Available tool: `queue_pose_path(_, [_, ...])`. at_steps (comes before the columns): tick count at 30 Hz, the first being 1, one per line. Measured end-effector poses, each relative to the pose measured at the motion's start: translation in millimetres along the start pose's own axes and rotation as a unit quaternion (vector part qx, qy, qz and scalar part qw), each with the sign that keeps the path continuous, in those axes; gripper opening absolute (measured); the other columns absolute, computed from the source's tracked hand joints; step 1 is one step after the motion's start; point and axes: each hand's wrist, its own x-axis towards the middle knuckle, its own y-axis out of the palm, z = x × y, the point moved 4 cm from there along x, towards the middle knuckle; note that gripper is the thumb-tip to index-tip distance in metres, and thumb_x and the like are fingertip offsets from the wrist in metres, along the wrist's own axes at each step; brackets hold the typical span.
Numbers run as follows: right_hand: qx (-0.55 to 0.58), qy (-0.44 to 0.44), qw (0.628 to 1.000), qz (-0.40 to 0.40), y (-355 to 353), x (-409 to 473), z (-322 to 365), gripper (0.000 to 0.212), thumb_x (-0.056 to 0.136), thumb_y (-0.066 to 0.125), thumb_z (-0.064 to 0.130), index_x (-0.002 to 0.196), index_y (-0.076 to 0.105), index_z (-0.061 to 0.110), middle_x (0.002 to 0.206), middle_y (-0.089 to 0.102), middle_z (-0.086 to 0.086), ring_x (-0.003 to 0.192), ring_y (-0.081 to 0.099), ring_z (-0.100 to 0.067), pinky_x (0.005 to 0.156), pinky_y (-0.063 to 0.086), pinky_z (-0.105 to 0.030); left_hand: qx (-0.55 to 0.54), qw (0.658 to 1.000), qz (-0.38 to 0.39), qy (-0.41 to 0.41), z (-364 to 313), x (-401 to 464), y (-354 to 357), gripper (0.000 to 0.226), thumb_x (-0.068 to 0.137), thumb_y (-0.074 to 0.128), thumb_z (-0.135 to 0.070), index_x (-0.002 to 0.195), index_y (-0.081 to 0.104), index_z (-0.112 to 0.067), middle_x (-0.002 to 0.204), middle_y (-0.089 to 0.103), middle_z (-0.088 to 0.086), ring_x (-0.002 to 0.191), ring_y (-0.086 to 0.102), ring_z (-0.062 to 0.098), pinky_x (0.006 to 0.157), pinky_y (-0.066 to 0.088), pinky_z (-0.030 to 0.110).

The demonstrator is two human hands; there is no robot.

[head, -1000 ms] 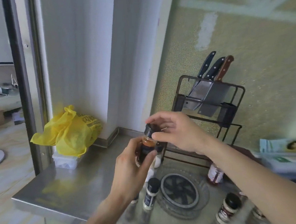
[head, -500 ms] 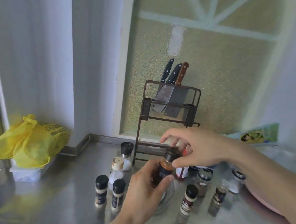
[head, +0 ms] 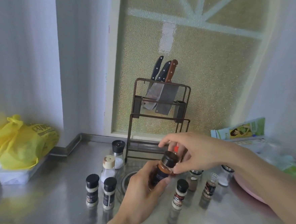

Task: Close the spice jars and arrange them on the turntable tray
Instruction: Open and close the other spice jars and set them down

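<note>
My left hand (head: 143, 193) grips the body of a spice jar (head: 163, 172) with red-brown contents, tilted and held above the counter. My right hand (head: 193, 151) pinches the jar's black lid (head: 170, 158) with thumb and fingers. The clear turntable tray (head: 125, 180) lies on the steel counter, mostly hidden behind my left hand. Two black-lidded jars (head: 92, 190) (head: 109, 193) stand left of the tray. Another black-lidded jar (head: 180, 193) stands to the right. A lidless jar (head: 210, 185) stands further right.
A knife rack (head: 158, 123) with three knives stands at the back. A black-topped grinder (head: 117, 151) and a beige-capped shaker (head: 108, 168) sit behind the tray. More jars (head: 194, 179) stand right, a pink dish (head: 246, 190) beyond. A yellow bag (head: 19, 143) rests on a box at left.
The view has swung right and centred on the counter. Both hands keep hold of the same jar, and its black lid now sits on the neck under my right fingers.
</note>
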Motion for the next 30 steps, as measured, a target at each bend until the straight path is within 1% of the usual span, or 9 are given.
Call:
queue_pose_path(3, [-0.041,0.013,0.999,-0.007,1,2,-2,0.036,0.085,0.074,0.049,0.115,0.065,0.032,0.093,0.075,0.012,0.075,0.070,0.000,0.076,0.059,-0.032,0.004,1.000,0.002,-0.005,5,-2,1,0.026,0.092,0.073,-0.029,0.115,0.062,-0.034,0.103,0.075,-0.017,0.096,0.070,0.007,0.085,0.054,0.024])
queue_pose_path(7, [-0.013,0.008,1.000,0.014,6,1,1,0.060,0.080,0.078,0.050,0.134,0.054,0.038,0.116,0.065,0.017,0.089,0.068,-0.002,0.082,0.058,-0.030,0.009,1.000,-0.002,-0.017,12,-5,2,0.026,0.091,0.073,-0.029,0.114,0.061,-0.036,0.102,0.075,-0.014,0.094,0.070,0.011,0.083,0.055,0.028])
queue_pose_path(10, [-0.051,0.014,0.999,-0.001,10,3,2,0.033,0.086,0.073,0.045,0.116,0.066,0.034,0.101,0.073,0.010,0.081,0.070,-0.005,0.075,0.057,-0.032,0.021,1.000,0.003,-0.014,15,-7,4,0.026,0.091,0.073,-0.030,0.114,0.061,-0.035,0.101,0.075,-0.015,0.094,0.070,0.011,0.082,0.055,0.026])
queue_pose_path(14, [-0.051,0.009,0.999,-0.007,22,4,2,0.052,0.078,0.075,0.056,0.126,0.059,0.040,0.109,0.068,0.016,0.085,0.064,-0.001,0.076,0.052,-0.024,0.013,1.000,-0.004,-0.020,19,-9,7,0.024,0.090,0.074,-0.028,0.110,0.062,-0.034,0.095,0.074,-0.016,0.086,0.068,0.011,0.076,0.053,0.019])
queue_pose_path(19, [-0.082,0.031,0.996,-0.034,28,4,-7,0.044,0.079,0.064,0.067,0.109,0.065,0.035,0.090,0.074,0.009,0.077,0.066,-0.007,0.080,0.058,-0.038,0.004,1.000,0.009,-0.023,26,-9,14,0.026,0.090,0.074,-0.026,0.112,0.062,-0.032,0.095,0.075,-0.012,0.089,0.069,0.011,0.080,0.054,0.021])
queue_pose_path(21, [-0.053,0.021,0.998,-0.014,33,3,-7,0.057,0.075,0.074,0.057,0.125,0.056,0.039,0.104,0.069,0.012,0.084,0.062,-0.004,0.083,0.056,-0.034,-0.009,1.000,0.007,-0.026,28,-9,16,0.025,0.090,0.075,-0.025,0.111,0.063,-0.030,0.096,0.076,-0.012,0.089,0.070,0.010,0.080,0.054,0.020])
queue_pose_path(25, [-0.086,0.036,0.995,-0.040,36,4,-9,0.042,0.079,0.068,0.061,0.102,0.068,0.026,0.080,0.071,0.008,0.076,0.064,-0.009,0.078,0.057,-0.039,-0.004,1.000,0.004,-0.028,32,-10,17,0.027,0.089,0.076,-0.023,0.110,0.062,-0.031,0.093,0.075,-0.014,0.085,0.069,0.007,0.076,0.050,0.015])
queue_pose_path(28, [-0.034,0.021,0.999,-0.013,41,3,-6,0.052,0.077,0.075,0.051,0.124,0.060,0.033,0.105,0.068,0.012,0.086,0.064,-0.007,0.082,0.057,-0.033,-0.007,1.000,0.005,-0.023,35,-10,16,0.026,0.088,0.076,-0.024,0.108,0.062,-0.031,0.092,0.075,-0.011,0.083,0.068,0.011,0.075,0.052,0.018])
queue_pose_path(30, [-0.013,0.016,0.999,-0.027,42,6,-8,0.037,0.079,0.077,0.041,0.113,0.066,0.031,0.094,0.073,0.009,0.078,0.068,-0.008,0.079,0.059,-0.037,0.000,1.000,-0.001,-0.018,37,-10,16,0.026,0.087,0.077,-0.024,0.107,0.062,-0.032,0.094,0.076,-0.012,0.085,0.069,0.010,0.077,0.053,0.019])
